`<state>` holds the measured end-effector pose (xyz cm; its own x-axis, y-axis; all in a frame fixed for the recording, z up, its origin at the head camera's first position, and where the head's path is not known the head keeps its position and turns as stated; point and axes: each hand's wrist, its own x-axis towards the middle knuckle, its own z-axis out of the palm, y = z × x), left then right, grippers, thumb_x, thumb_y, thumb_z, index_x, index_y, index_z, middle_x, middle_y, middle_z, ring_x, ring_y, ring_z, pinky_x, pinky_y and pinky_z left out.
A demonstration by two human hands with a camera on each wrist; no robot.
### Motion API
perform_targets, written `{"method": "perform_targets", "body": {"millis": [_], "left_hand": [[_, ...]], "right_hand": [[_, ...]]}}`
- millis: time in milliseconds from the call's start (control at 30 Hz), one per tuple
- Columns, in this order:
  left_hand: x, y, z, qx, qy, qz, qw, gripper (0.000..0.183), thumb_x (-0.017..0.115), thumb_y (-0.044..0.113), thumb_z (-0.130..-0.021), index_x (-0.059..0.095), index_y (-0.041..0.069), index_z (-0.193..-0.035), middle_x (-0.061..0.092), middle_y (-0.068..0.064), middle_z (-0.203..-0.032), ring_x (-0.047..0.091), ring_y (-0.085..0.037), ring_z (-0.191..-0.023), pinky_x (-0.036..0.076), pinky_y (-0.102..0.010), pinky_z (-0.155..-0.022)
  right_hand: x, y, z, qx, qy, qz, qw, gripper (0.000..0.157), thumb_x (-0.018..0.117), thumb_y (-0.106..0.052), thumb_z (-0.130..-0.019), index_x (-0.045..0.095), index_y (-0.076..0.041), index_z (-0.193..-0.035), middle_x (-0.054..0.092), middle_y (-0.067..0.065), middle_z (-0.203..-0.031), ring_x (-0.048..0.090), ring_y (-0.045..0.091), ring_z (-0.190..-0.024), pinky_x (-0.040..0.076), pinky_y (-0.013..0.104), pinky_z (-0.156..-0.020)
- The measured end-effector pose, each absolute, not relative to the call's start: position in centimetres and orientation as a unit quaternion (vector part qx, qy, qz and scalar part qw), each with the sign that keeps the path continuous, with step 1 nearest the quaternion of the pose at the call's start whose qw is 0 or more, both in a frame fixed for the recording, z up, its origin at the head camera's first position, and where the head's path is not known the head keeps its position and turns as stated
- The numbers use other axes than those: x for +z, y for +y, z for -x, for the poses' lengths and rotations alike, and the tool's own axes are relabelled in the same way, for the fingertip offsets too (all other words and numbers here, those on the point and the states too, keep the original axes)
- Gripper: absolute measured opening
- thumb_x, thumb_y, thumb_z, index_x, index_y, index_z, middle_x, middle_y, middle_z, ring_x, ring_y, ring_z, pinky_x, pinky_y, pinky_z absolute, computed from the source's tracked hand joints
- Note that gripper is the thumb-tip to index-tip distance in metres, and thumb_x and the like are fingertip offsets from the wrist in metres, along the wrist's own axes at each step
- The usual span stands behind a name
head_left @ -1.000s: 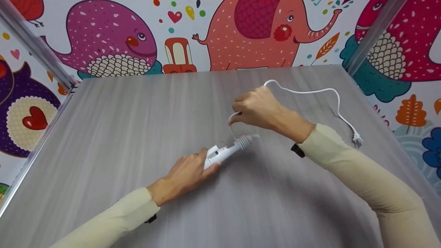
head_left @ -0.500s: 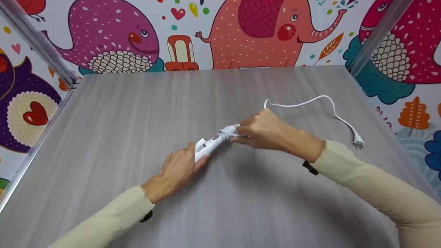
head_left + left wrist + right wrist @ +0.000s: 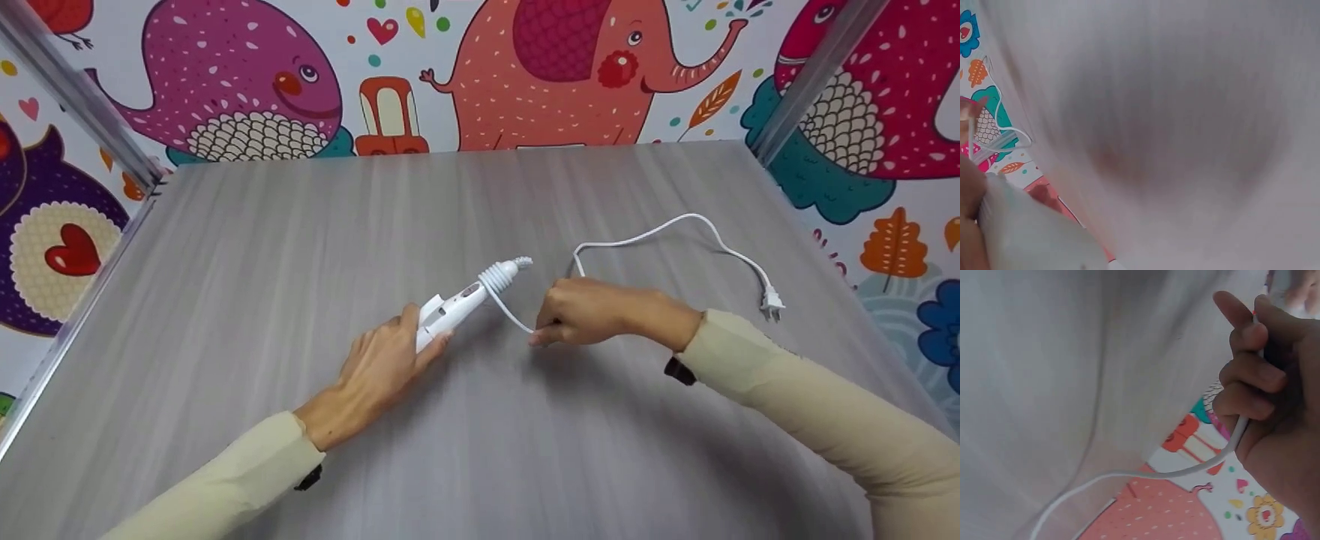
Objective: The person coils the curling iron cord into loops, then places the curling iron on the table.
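Observation:
My left hand point(image 3: 380, 362) grips a white hair iron point(image 3: 463, 304), its handle end pointing up and to the right. Several turns of its white cord point(image 3: 513, 316) are wound round the handle near the end. From these turns the cord runs to my right hand point(image 3: 592, 311), whose curled fingers hold it. In the right wrist view the cord point(image 3: 1185, 471) passes through the curled fingers point(image 3: 1247, 374). The far part of the iron is hidden under my left hand; a blurred white body point(image 3: 1033, 225) fills the lower left of the left wrist view.
The loose cord trails over the grey wood-grain table point(image 3: 300, 247) to a two-prong plug point(image 3: 772, 302) on the right. Walls with printed cartoon animals point(image 3: 555, 112) stand behind and at the sides, with metal posts point(image 3: 814, 82) at the corners.
My right hand dips from above the handle end, past it, then down to the right, drawing the cord round. The iron shifts slightly left and up; the loose cord is pulled nearer.

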<state>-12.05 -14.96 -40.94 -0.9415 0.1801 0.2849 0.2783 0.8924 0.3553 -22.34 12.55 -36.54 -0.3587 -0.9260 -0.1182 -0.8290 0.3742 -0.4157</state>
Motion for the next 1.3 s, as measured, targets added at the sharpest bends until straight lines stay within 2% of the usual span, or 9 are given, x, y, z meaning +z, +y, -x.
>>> {"method": "perform_targets", "body": {"millis": [233, 367, 433, 533, 600, 700, 833, 1033, 1300], "left_hand": [[-41.1, -14.7, 11.7, -0.186, -0.952, 0.178, 0.164, 0.036, 0.069, 0.031, -0.094, 0.054, -0.002, -0.096, 0.057, -0.008, -0.067, 0.050, -0.015, -0.050, 0.045, -0.032, -0.041], [-41.0, -14.5, 11.4, -0.183, -0.947, 0.205, 0.165, 0.036, 0.071, 0.030, -0.093, 0.055, -0.003, -0.097, 0.060, -0.009, -0.069, 0.053, -0.015, -0.051, 0.047, -0.031, -0.042], [-41.0, -14.4, 11.3, -0.183, -0.945, 0.216, 0.162, 0.036, 0.071, 0.030, -0.093, 0.055, -0.002, -0.097, 0.061, -0.009, -0.069, 0.054, -0.015, -0.051, 0.047, -0.030, -0.043], [-41.1, -14.3, 11.3, -0.182, -0.943, 0.232, 0.153, 0.036, 0.071, 0.031, -0.093, 0.055, -0.001, -0.097, 0.060, -0.008, -0.068, 0.053, -0.014, -0.051, 0.045, -0.028, -0.043], [-41.2, -14.2, 11.3, -0.176, -0.941, 0.247, 0.147, 0.036, 0.070, 0.032, -0.093, 0.056, 0.000, -0.097, 0.059, -0.006, -0.067, 0.051, -0.013, -0.051, 0.043, -0.028, -0.043], [-41.2, -14.2, 11.3, -0.162, -0.939, 0.271, 0.133, 0.036, 0.069, 0.033, -0.093, 0.056, 0.000, -0.098, 0.059, -0.006, -0.068, 0.049, -0.011, -0.052, 0.041, -0.027, -0.043], [-41.2, -14.3, 11.3, -0.135, -0.936, 0.302, 0.124, 0.037, 0.069, 0.036, -0.093, 0.056, 0.001, -0.100, 0.062, -0.007, -0.071, 0.049, -0.012, -0.051, 0.043, -0.029, -0.043], [-41.8, -14.3, 11.4, -0.126, -0.935, 0.311, 0.114, 0.036, 0.068, 0.035, -0.094, 0.056, 0.002, -0.100, 0.063, -0.007, -0.071, 0.051, -0.013, -0.051, 0.044, -0.030, -0.043], [-42.1, -14.1, 11.5, -0.132, -0.942, 0.303, 0.056, 0.037, 0.064, 0.038, -0.096, 0.055, 0.003, -0.099, 0.064, -0.009, -0.072, 0.054, -0.015, -0.053, 0.045, -0.034, -0.045]], "right_hand": [[-38.2, 12.8, 24.8, -0.187, 0.827, 0.474, 0.239, 0.024, 0.070, -0.022, -0.094, 0.078, -0.004, -0.081, 0.070, 0.007, -0.071, 0.043, 0.001, -0.059, 0.035, 0.019, -0.054], [-38.4, 12.8, 26.0, -0.201, 0.856, 0.408, 0.244, 0.023, 0.076, -0.029, -0.089, 0.079, -0.007, -0.083, 0.071, 0.001, -0.070, 0.043, 0.003, -0.059, 0.036, 0.021, -0.055], [-38.4, 12.8, 26.7, -0.200, 0.859, 0.413, 0.227, 0.019, 0.079, -0.024, -0.086, 0.078, -0.007, -0.079, 0.064, -0.004, -0.065, 0.041, 0.004, -0.058, 0.035, 0.022, -0.054], [-38.3, 12.5, 27.6, -0.172, 0.859, 0.440, 0.195, 0.018, 0.073, -0.007, -0.083, 0.070, -0.004, -0.066, 0.050, -0.006, -0.059, 0.034, 0.007, -0.055, 0.029, 0.024, -0.052], [-38.0, 12.2, 28.0, -0.149, 0.863, 0.446, 0.184, 0.014, 0.070, -0.004, -0.080, 0.073, -0.004, -0.067, 0.056, -0.005, -0.059, 0.037, 0.006, -0.056, 0.030, 0.023, -0.052], [-37.5, 11.5, 28.2, -0.119, 0.886, 0.407, 0.189, 0.019, 0.078, -0.023, -0.082, 0.077, -0.010, -0.069, 0.068, -0.003, -0.063, 0.042, 0.004, -0.055, 0.035, 0.022, -0.052], [-37.0, 10.6, 28.2, -0.091, 0.891, 0.411, 0.170, 0.034, 0.087, -0.046, -0.071, 0.078, -0.013, -0.069, 0.072, -0.001, -0.066, 0.044, 0.004, -0.055, 0.038, 0.024, -0.052], [-36.2, 9.4, 28.5, -0.072, 0.892, 0.427, 0.127, 0.036, 0.089, -0.047, -0.066, 0.078, -0.014, -0.070, 0.073, -0.001, -0.067, 0.046, 0.006, -0.056, 0.037, 0.025, -0.052], [-34.9, 8.6, 27.1, -0.067, 0.886, 0.457, 0.039, 0.035, 0.088, -0.045, -0.070, 0.072, -0.015, -0.068, 0.066, -0.002, -0.062, 0.048, 0.010, -0.056, 0.034, 0.028, -0.052]]}}
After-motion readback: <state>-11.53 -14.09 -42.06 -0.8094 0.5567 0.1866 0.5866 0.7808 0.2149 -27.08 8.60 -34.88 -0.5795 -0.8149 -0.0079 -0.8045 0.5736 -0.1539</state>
